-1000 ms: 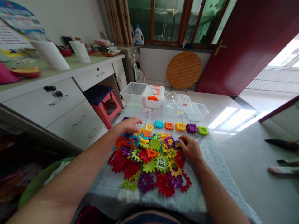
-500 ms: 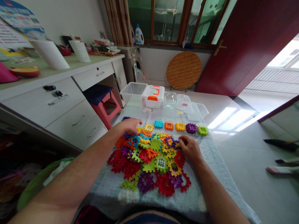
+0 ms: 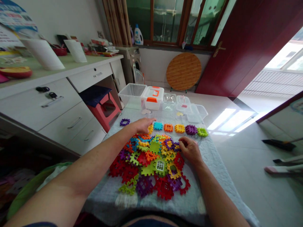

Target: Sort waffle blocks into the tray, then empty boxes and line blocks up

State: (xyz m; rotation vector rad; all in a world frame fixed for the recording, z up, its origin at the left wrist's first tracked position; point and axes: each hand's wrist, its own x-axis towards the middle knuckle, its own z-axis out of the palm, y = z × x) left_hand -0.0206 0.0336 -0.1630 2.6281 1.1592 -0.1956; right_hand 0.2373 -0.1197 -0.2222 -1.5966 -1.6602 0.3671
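A heap of coloured interlocking plastic tiles (image 3: 151, 164) lies on a pale blue cloth (image 3: 213, 157). Beyond it runs a row of single tiles: yellow, blue (image 3: 157, 126), orange (image 3: 168, 127), yellow (image 3: 179, 128), purple (image 3: 191, 129), green (image 3: 202, 132). My left hand (image 3: 143, 124) reaches over the heap's far edge, fingers stretched flat over the yellow tile at the row's left end. My right hand (image 3: 188, 149) rests curled on the right side of the heap, fingertips pinched among purple and yellow tiles. A lone purple tile (image 3: 124, 122) lies to the left.
Clear plastic tubs (image 3: 132, 93), a white box with orange latches (image 3: 152, 97) and small clear containers (image 3: 196, 112) line the far edge. A white drawer desk (image 3: 54, 104) and red stool (image 3: 104, 108) stand left. A round wooden board (image 3: 184, 71) leans on the wall.
My left hand has moved right and forward, from the heap's left far corner to the yellow tile at the row's left end, uncovering the lone purple tile. My right hand has barely moved.
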